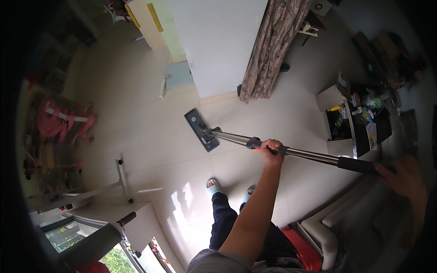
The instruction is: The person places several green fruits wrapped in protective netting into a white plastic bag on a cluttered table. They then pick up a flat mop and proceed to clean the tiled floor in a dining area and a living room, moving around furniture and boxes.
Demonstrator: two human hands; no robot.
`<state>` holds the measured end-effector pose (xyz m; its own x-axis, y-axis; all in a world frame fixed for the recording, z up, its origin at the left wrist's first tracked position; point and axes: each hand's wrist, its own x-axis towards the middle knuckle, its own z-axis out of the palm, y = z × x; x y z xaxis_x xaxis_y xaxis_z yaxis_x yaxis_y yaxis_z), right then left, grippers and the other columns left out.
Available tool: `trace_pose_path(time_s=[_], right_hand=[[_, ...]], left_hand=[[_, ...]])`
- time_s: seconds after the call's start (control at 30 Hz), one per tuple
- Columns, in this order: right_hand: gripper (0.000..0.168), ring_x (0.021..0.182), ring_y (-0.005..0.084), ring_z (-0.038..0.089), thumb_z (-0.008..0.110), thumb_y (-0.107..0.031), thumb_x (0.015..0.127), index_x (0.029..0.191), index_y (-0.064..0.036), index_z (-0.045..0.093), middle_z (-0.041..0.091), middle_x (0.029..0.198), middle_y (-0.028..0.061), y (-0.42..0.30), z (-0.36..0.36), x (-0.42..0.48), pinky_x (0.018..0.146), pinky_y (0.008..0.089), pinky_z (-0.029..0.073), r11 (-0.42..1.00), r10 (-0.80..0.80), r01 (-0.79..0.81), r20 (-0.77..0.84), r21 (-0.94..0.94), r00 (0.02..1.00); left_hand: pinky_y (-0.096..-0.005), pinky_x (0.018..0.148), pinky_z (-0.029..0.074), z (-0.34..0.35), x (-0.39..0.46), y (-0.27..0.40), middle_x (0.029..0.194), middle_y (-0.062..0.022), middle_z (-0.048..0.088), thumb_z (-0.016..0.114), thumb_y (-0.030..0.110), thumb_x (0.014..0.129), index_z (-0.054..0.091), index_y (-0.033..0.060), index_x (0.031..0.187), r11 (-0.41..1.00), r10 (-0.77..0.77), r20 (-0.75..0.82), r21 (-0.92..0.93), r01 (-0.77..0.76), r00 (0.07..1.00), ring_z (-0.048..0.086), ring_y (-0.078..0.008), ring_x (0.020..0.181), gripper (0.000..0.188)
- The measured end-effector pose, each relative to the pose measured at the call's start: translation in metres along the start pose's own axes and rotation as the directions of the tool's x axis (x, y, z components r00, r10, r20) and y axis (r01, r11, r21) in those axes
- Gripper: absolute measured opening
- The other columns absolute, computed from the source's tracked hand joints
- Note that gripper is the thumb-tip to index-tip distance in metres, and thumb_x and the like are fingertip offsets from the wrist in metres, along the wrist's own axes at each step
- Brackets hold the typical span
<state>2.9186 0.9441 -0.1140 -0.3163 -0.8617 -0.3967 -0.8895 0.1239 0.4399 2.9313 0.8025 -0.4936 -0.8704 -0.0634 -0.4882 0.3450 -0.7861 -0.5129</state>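
Note:
My left hand (272,153) is wrapped around the middle of a flat mop's metal pole (307,155), just behind a dark collar with an orange part. Toward the right rim, in dim light, my right hand (404,175) holds the end of the black handle grip (356,165). The pole slopes down to the left. Its dark rectangular mop head (195,123) lies on the pale tiled floor (146,136), ahead of my feet in light blue slippers (212,186). Whether a pad is under the head cannot be seen.
A white wall (222,47) and brown patterned curtain (269,51) stand ahead. At right is a cluttered black-topped cabinet (374,124), with a sofa (324,235) below. Left are a pink child's chair (56,119) and a wheeled stand (120,179). A flat pale blue panel (178,75) lies by the wall.

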Motion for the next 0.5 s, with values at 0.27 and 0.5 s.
trace_pose_path(time_s=[0.27, 0.5], right_hand=[[0.027, 0.040, 0.0126, 0.043, 0.048, -0.021, 0.071, 0.096, -0.014, 0.049, 0.043, 0.052, 0.0040, -0.034, 0.028, 0.031, 0.037, 0.0255, 0.035, 0.979, -0.135, 0.143, -0.066, 0.143, 0.989], [0.030, 0.055, 0.0197, 0.047, 0.058, -0.024, 0.061, 0.089, -0.013, 0.052, 0.047, 0.062, 0.0073, -0.067, 0.030, -0.086, 0.049, 0.0329, 0.037, 0.955, 0.149, -0.135, -0.032, 0.263, 0.988]], left_hand=[[-0.0201, 0.039, 0.031, -0.001, -0.042, 0.101, 0.040, 0.0007, 0.025, 0.038, 0.002, 0.064, 0.025, 0.0103, 0.045, 0.974, 0.225, -0.041, 0.044, -0.223, 0.973, 0.028, -0.0101, 0.036, 0.024], [-0.0261, 0.044, 0.034, -0.041, -0.084, 0.007, 0.038, -0.0053, 0.034, 0.041, 0.004, 0.061, 0.035, 0.0076, 0.046, 0.921, 0.111, -0.135, 0.387, -0.051, 0.985, 0.038, -0.0175, 0.039, 0.016]])
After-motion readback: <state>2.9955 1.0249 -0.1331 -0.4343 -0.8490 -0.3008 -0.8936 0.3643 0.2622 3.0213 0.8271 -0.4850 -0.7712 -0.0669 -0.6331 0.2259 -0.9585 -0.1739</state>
